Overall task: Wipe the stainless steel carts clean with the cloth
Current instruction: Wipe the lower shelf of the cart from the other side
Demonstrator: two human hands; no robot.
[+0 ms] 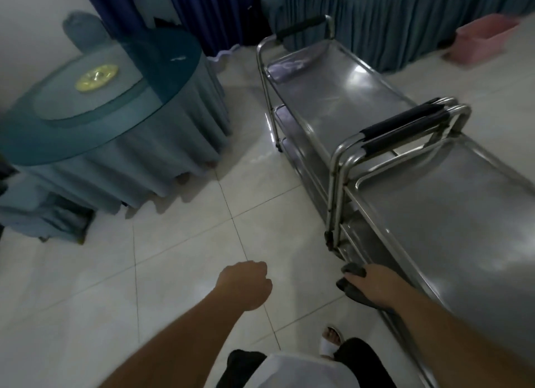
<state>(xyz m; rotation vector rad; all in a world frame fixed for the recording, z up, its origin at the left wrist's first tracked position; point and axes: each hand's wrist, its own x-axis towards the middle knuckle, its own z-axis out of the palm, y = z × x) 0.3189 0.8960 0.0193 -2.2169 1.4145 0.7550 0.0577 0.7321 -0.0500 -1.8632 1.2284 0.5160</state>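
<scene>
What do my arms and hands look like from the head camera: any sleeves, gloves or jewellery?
Both forearms are bare for as far as the frame shows them, with no sleeve in view. The left hand and right hand wear no gloves, and no watch, bracelet or ring shows. The picture is dim and slightly blurred, so small marks cannot be told.

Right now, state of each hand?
Left hand: fist curled, holding nothing.
Right hand: grips the cloth at the near cart edge.

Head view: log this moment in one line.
right hand: pressing dark cloth on near cart edge | left hand: fisted, empty | far cart: untouched
</scene>
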